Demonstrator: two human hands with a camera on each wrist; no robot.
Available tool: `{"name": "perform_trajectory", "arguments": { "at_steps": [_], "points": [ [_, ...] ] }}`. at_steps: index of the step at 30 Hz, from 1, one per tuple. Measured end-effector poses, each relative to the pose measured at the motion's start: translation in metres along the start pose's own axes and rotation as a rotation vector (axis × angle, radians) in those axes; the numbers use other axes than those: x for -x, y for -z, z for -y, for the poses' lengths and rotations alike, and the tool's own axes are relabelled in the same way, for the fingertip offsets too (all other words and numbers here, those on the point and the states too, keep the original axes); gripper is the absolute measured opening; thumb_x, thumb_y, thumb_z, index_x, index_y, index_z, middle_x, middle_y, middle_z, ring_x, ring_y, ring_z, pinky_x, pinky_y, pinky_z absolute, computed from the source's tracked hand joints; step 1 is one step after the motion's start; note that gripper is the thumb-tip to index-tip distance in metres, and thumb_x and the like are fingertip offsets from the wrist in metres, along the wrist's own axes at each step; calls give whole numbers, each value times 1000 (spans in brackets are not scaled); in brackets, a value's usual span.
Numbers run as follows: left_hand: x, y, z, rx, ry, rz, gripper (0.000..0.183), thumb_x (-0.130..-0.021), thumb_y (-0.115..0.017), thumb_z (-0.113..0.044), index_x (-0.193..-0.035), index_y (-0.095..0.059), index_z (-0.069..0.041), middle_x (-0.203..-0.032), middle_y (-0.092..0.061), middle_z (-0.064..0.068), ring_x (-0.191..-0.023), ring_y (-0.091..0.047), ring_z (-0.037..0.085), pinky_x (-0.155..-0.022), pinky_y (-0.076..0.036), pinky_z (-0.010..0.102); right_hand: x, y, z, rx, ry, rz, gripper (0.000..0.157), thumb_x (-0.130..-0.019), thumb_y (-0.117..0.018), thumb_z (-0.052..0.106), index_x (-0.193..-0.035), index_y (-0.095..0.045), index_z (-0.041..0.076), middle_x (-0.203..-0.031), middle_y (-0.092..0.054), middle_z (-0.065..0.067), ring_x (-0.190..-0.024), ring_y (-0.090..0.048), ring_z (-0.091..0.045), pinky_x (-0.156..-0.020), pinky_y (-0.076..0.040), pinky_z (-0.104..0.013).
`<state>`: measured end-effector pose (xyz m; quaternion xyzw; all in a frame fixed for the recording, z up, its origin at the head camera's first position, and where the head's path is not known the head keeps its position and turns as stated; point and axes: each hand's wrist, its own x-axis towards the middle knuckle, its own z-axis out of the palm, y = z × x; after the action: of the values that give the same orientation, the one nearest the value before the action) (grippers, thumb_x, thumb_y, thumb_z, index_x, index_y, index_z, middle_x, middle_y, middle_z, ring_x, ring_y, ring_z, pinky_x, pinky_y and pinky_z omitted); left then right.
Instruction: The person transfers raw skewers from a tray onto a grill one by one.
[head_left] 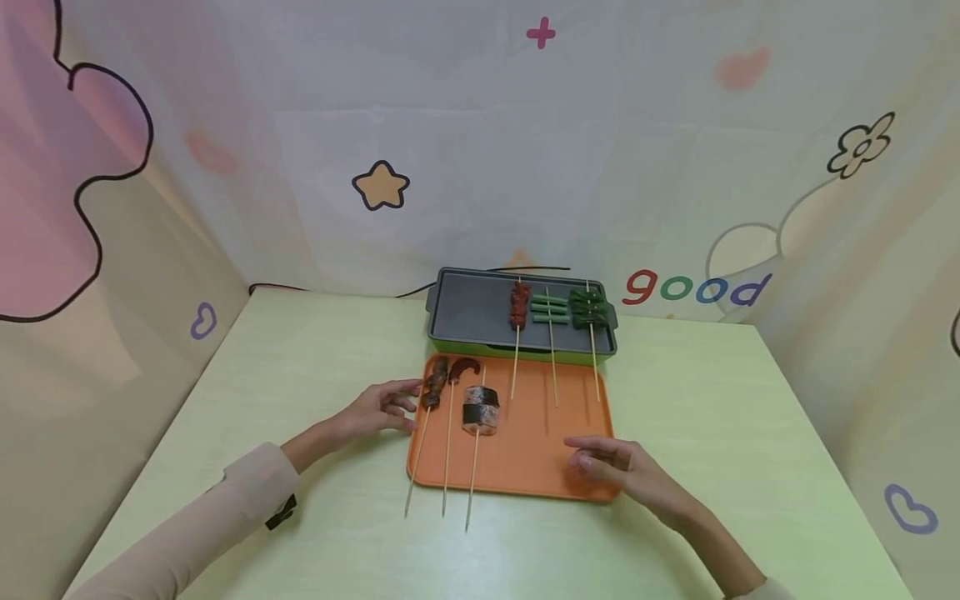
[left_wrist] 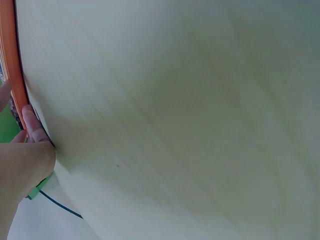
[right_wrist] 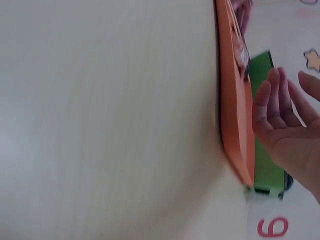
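An orange tray (head_left: 525, 467) lies in the middle of the table in the head view. On its left side are a dark brown chunk skewer (head_left: 436, 382), a skewer with a curled reddish-brown piece (head_left: 465, 367), and a skewer with a pale piece banded in black (head_left: 481, 414). My left hand (head_left: 382, 406) is at the tray's left edge; the left wrist view has a finger (left_wrist: 32, 122) against its outer wall. Above the tray's front right part is my right hand (head_left: 626, 471), fingers loosely bent and holding nothing.
Behind the tray stands a green grill with a dark plate (head_left: 472, 308). A red meat skewer (head_left: 519, 306), a green stalk skewer (head_left: 550, 308) and a leafy green skewer (head_left: 588, 308) lie on it, sticks overhanging the tray. A black cord (head_left: 281, 287) runs along the back.
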<state>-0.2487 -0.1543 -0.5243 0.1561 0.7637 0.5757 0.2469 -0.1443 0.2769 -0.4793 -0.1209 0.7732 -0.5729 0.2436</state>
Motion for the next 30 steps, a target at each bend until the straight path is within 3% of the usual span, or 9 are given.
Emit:
{"name": "perform_trajectory", "arguments": {
  "at_steps": [8,11,17,24,30],
  "points": [
    [-1,1,-1,-15,-22,1,75,-91,-74,-2,-156,-36,3,-146,-48,29,-110,-64,17,-88,-56,22,0,47,-22,124,-4,-158,50,-105,-60,23,-146,-51,-3,-140,-58,-27,-103,-63,-6,-82,-56,-24],
    [0,0,-2,-13,-24,6,75,-91,-73,-1,-156,-36,4,-146,-47,30,-112,-64,21,-88,-56,22,-6,54,-33,89,-11,-200,52,-105,-59,22,-149,-47,-3,-136,-58,-25,-100,-64,-5,-83,-56,-22],
    [5,-4,-8,-65,1,-20,66,-94,-72,-3,-152,-43,3,-145,-52,28,-113,-65,23,-90,-56,24,-16,62,-45,9,12,-227,59,-105,-59,17,-155,-36,-4,-139,-51,-34,-103,-67,1,-90,-56,-18],
    [30,-15,-19,-125,44,-38,47,-97,-67,-9,-141,-57,4,-121,-67,21,-93,-69,18,-79,-60,32,-19,72,-48,23,17,-172,60,-101,-63,7,-153,-38,-8,-135,-54,-36,-101,-68,1,-89,-57,-18],
    [60,-28,-22,-102,74,35,46,-98,-66,-10,-141,-56,4,-104,-69,12,-84,-65,17,-70,-59,31,-20,78,-50,28,4,-150,60,-100,-65,10,-152,-40,-7,-133,-63,-27,-102,-69,1,-88,-57,-17]
  ]
}}
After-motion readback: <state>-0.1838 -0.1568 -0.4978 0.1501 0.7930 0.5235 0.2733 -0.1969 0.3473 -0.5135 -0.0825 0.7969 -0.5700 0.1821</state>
